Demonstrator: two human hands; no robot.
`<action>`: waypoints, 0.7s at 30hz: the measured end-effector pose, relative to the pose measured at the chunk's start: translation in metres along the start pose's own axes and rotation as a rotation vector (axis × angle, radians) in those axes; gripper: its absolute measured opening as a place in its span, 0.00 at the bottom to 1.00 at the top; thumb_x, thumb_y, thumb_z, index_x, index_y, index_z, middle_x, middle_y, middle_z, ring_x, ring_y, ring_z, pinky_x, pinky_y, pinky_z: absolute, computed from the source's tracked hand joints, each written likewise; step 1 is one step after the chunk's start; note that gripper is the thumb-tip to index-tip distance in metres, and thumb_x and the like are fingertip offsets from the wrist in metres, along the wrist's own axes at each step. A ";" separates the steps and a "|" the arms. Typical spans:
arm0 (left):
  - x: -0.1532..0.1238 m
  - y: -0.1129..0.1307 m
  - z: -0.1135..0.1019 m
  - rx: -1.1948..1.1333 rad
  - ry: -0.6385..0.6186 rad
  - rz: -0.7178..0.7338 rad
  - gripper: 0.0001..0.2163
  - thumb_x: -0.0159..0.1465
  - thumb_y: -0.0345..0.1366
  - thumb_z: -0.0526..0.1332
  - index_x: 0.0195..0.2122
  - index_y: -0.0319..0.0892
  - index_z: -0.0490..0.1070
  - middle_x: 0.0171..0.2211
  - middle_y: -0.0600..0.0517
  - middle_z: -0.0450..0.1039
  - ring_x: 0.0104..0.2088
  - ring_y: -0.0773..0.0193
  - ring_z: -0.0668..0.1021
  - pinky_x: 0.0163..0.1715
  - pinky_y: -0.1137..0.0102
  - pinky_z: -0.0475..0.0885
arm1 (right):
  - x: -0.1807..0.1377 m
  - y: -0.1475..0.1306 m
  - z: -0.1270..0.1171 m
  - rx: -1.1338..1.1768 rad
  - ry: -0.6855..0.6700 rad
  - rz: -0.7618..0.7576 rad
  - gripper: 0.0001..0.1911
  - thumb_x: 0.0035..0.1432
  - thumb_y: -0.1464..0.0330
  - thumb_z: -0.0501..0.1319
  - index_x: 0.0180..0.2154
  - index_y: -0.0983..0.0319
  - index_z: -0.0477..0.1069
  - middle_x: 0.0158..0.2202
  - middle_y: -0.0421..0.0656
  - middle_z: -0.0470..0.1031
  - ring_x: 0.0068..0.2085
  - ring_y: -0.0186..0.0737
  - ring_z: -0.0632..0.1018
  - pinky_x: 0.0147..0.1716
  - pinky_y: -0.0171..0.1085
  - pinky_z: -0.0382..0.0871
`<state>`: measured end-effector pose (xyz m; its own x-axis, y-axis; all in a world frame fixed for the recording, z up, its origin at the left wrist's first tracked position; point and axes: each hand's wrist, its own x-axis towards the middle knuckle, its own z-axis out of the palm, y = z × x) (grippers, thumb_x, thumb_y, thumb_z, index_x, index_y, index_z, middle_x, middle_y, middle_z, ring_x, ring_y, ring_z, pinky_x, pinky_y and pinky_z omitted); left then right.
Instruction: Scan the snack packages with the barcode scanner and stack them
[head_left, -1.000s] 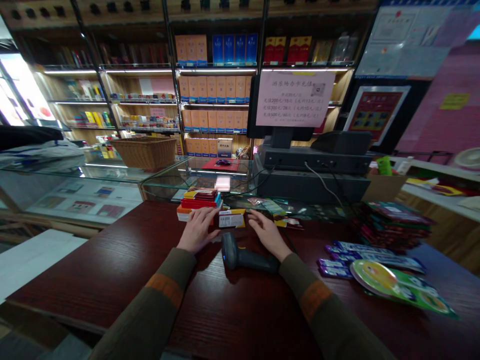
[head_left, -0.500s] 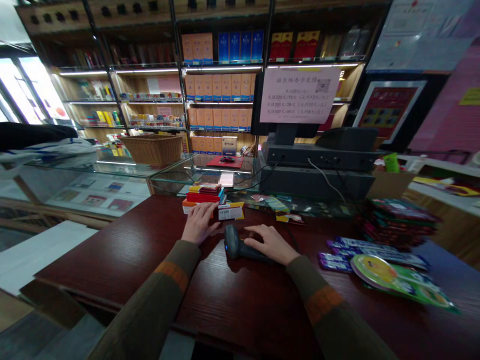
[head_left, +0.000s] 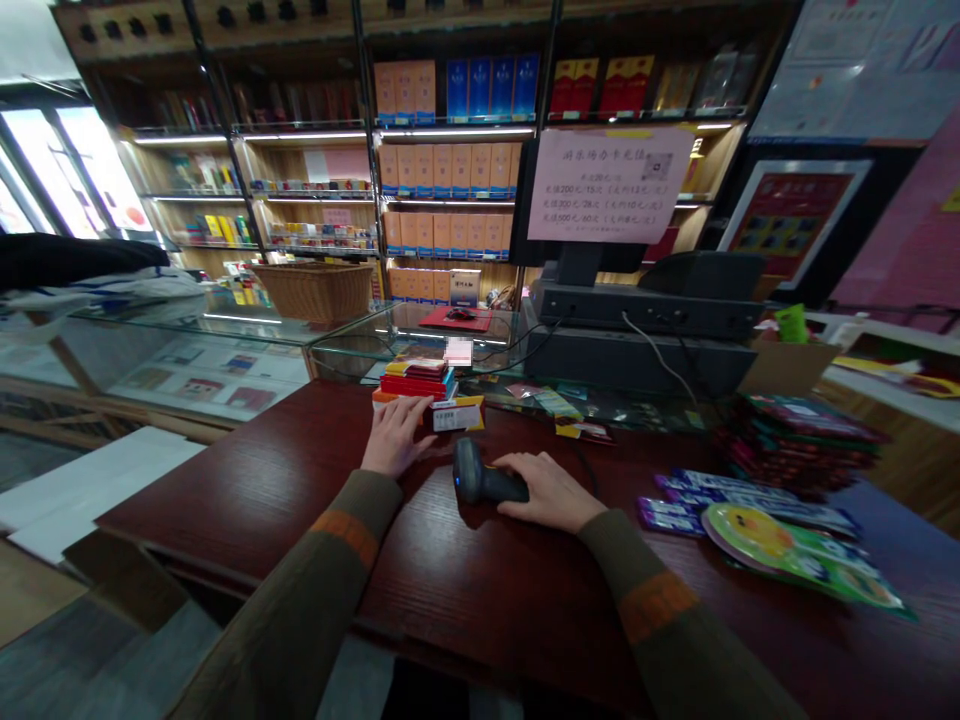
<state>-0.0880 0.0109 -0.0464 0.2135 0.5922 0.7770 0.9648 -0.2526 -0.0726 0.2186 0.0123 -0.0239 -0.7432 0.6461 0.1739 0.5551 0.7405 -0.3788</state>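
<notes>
Head view: right hand (head_left: 551, 490) lies over the handle of the black barcode scanner (head_left: 480, 482), fingers curled loosely on it, not lifted off the dark wooden desk (head_left: 247, 500). Scanner's long axis runs left-right, head pointing left toward the left hand (head_left: 391, 440). That hand rests flat, fingers extended, against the yellow-and-white carton (head_left: 457, 414) beside a stack of red cartons (head_left: 417, 382) at the desk's far edge. Behind, glass counter (head_left: 225, 330), register (head_left: 637, 330), lit shelves.
</notes>
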 end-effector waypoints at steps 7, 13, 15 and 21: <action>0.000 -0.001 0.001 -0.018 -0.005 -0.019 0.28 0.62 0.40 0.66 0.63 0.45 0.65 0.55 0.43 0.74 0.53 0.51 0.75 0.55 0.58 0.63 | -0.002 0.001 0.003 -0.073 0.091 -0.005 0.24 0.57 0.67 0.63 0.55 0.58 0.68 0.53 0.47 0.76 0.50 0.48 0.77 0.50 0.45 0.64; -0.002 -0.004 0.005 -0.013 -0.014 -0.016 0.28 0.62 0.39 0.66 0.64 0.44 0.64 0.56 0.43 0.74 0.54 0.51 0.74 0.55 0.58 0.63 | -0.001 -0.010 -0.006 -0.088 0.141 -0.073 0.26 0.58 0.62 0.67 0.57 0.60 0.67 0.55 0.48 0.75 0.50 0.48 0.76 0.49 0.44 0.64; -0.002 -0.006 0.007 -0.007 -0.017 -0.018 0.29 0.62 0.38 0.66 0.64 0.44 0.63 0.57 0.43 0.73 0.55 0.51 0.74 0.56 0.58 0.62 | -0.001 -0.012 -0.007 -0.089 0.143 -0.090 0.25 0.58 0.60 0.67 0.55 0.60 0.68 0.54 0.47 0.76 0.48 0.47 0.76 0.48 0.44 0.64; -0.004 -0.009 0.010 -0.005 -0.026 -0.020 0.31 0.63 0.39 0.66 0.66 0.46 0.61 0.58 0.43 0.72 0.56 0.51 0.73 0.56 0.58 0.62 | -0.002 -0.011 -0.008 -0.070 0.147 -0.120 0.22 0.59 0.59 0.67 0.53 0.58 0.70 0.51 0.46 0.78 0.47 0.45 0.77 0.47 0.43 0.63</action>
<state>-0.0961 0.0183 -0.0551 0.1982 0.6172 0.7615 0.9682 -0.2443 -0.0540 0.2168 0.0040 -0.0131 -0.7460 0.5684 0.3471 0.4940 0.8218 -0.2840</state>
